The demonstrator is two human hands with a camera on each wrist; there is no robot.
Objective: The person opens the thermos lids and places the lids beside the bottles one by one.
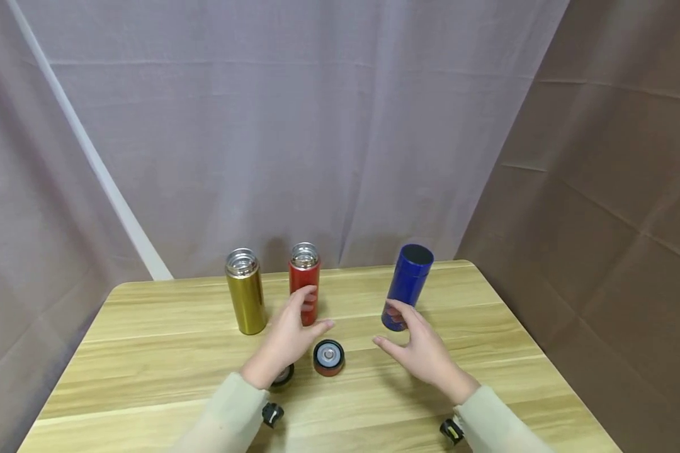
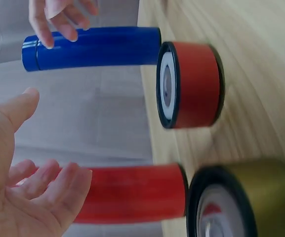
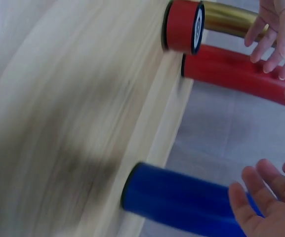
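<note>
Upright on the table stand a gold thermos [image 1: 246, 302] and a red thermos [image 1: 304, 277], both with bare steel mouths. A blue thermos [image 1: 408, 280] with its lid on stands to the right. My left hand [image 1: 289, 336] hovers in front of the red thermos, fingers spread and holding nothing. Close before the blue thermos is my right hand [image 1: 422, 352], its fingers loosely bent with nothing in them; contact cannot be told. A red lid [image 1: 328, 357] lies upside down between the hands. The gold lid [image 2: 270, 197] sits partly hidden under my left wrist.
The wooden table [image 1: 147, 352] has its far edge just behind the bottles. A grey curtain [image 1: 294, 138] hangs at the back, and a brown one [image 1: 617, 189] on the right. Small black devices are strapped at both wrists.
</note>
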